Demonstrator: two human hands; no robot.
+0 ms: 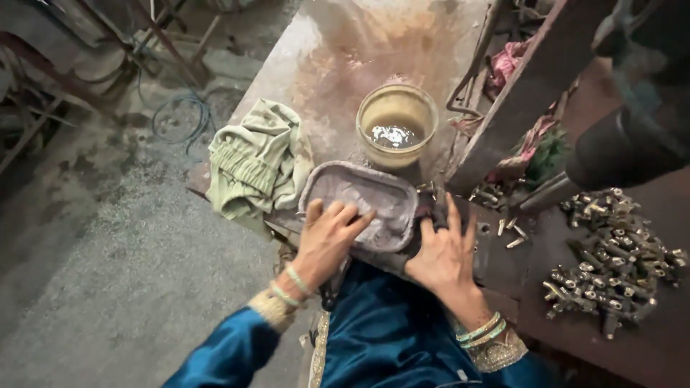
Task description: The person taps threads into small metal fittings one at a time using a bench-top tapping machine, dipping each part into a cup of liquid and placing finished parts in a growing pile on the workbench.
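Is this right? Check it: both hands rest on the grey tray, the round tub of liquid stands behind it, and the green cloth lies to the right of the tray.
One thing is wrong: the head view shows the green cloth lying to the left of the grey tray, not the right. The left hand and right hand do rest on it, and the round tub stands behind.

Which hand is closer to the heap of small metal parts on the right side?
Right hand: it lies beside the grey tray, apart from the metal parts. Left hand rests on the tray, farther away.
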